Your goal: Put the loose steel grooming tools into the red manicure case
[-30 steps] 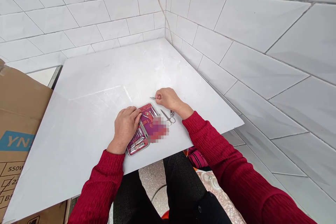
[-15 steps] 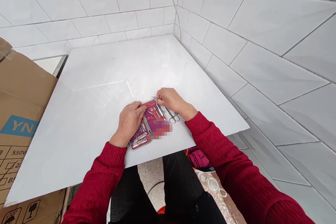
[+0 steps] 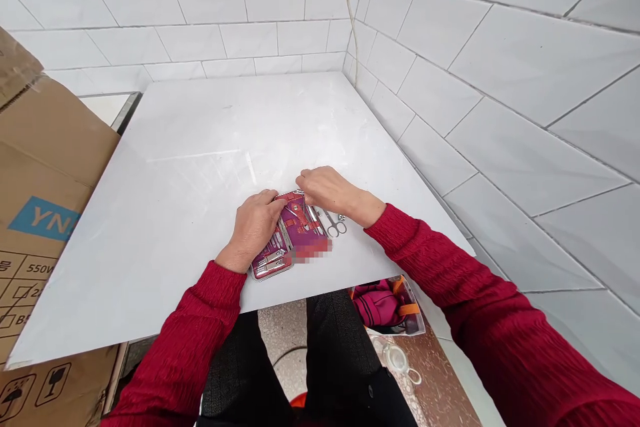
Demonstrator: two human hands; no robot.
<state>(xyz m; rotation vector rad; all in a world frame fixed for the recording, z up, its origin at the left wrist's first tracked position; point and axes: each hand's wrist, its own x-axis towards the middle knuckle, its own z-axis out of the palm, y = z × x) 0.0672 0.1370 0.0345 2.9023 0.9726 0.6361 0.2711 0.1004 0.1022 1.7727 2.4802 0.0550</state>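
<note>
An open manicure case with a red and purple lining lies on the white table, its middle right part blurred. My left hand is closed on the case's left half, thumb over the upper part near the fold. Nail clippers sit in the lower left of the case, and slim metal tools are in the right half. At the case's far end, my right hand is pinched on a small metal manicure tool, mostly hidden by the fingers. Small scissors lie on the table just right of the case.
A cardboard box stands against the left of the table. Tiled walls meet behind it, with a cable in the corner. Below the near right edge are a container with a pink bag and a clear jar.
My right hand has turned and come lower over the case's far end; the metal tip that stuck out is now mostly hidden. My left hand still holds the case. The view has shifted slightly.
</note>
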